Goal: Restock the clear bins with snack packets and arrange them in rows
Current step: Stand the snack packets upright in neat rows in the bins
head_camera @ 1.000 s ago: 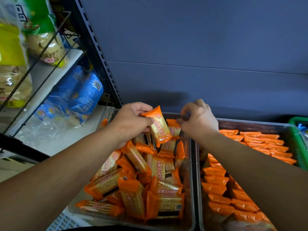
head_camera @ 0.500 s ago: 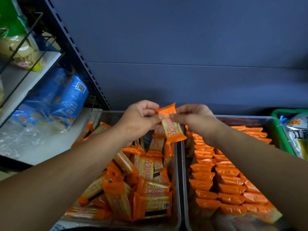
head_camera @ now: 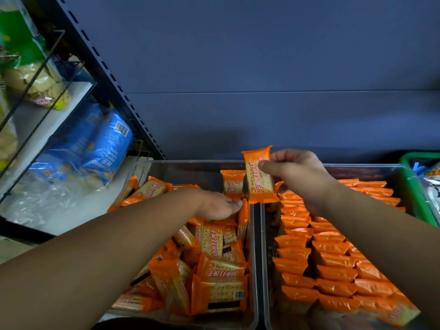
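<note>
Two clear bins stand side by side. The left bin (head_camera: 185, 167) holds a loose jumble of orange cracker packets (head_camera: 214, 277). In the right bin (head_camera: 371, 169) orange packets (head_camera: 331, 272) stand in neat rows. My right hand (head_camera: 297, 172) pinches one orange packet (head_camera: 259, 177) upright above the gap between the bins. My left hand (head_camera: 214, 203) reaches palm-down into the left bin, fingers lying on the loose packets; its fingertips are partly hidden, and I see nothing gripped.
A dark perforated shelf upright (head_camera: 104, 75) runs diagonally at left. Blue snack bags (head_camera: 95, 144) and yellow-green bags (head_camera: 31, 79) sit on wire-fronted shelves there. A green basket (head_camera: 419, 184) with other packets borders the right bin. A blue-grey back panel (head_camera: 262, 67) rises behind.
The packet passed from my left hand to my right hand, which now holds it alone. My left hand dropped down onto the loose packets in the left bin.
</note>
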